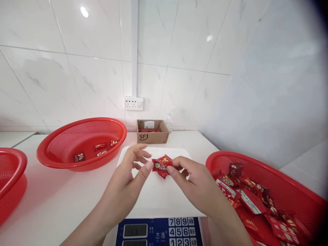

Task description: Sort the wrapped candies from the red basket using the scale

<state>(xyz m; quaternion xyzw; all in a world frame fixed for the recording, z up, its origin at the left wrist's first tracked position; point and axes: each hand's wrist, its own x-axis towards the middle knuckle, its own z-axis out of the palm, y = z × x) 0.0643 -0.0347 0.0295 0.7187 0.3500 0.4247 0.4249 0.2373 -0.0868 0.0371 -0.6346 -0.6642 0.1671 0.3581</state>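
Note:
Between the thumb and fingers of my right hand (192,176) is a small red wrapped candy (160,166) with a cartoon figure and yellow lettering. My left hand (130,176) is at the candy's left end, its fingers apart and its thumb tip close to the wrapper; whether the thumb touches it I cannot tell. More red wrapper (163,175) shows behind and below the held candy, over the white scale pan (151,203). Both hands are above this pan. Below it, the blue scale panel (156,232) has number keys and dim displays.
On the right, a red basket (256,159) holds many wrapped candies. A larger red basket (82,126) at the left contains several pieces, and another red basket (15,153) is cut off by the left edge. Near the wall stands a cardboard box (155,137) with red packets inside.

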